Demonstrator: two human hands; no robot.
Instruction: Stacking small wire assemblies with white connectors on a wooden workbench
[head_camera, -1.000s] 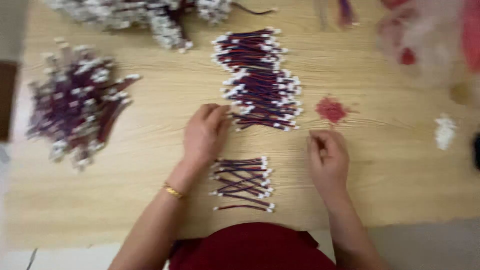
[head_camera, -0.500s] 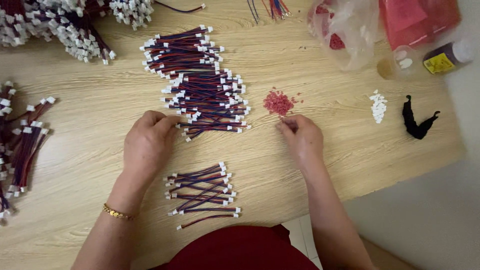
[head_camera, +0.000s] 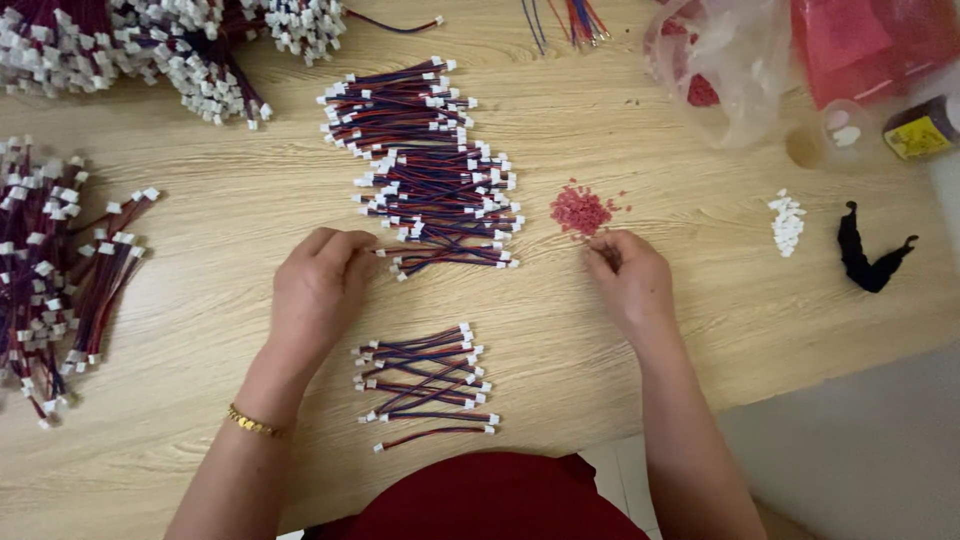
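Your left hand (head_camera: 318, 290) pinches a wire from the big wire stack (head_camera: 432, 175) at 1 o'clock; pulling may drag neighbours. Your right hand (head_camera: 628, 280), fingers curled, grip unclear, touches red bits (head_camera: 580, 210) at 11 o'clock; they scatter easily.

Matt pale wood-grain table (head_camera: 700, 330)

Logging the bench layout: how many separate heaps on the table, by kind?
Wire-lead heaps: 4 (top left, left edge, centre, near the body)
Red bead heap: 1
White bead heap: 1
Total: 6
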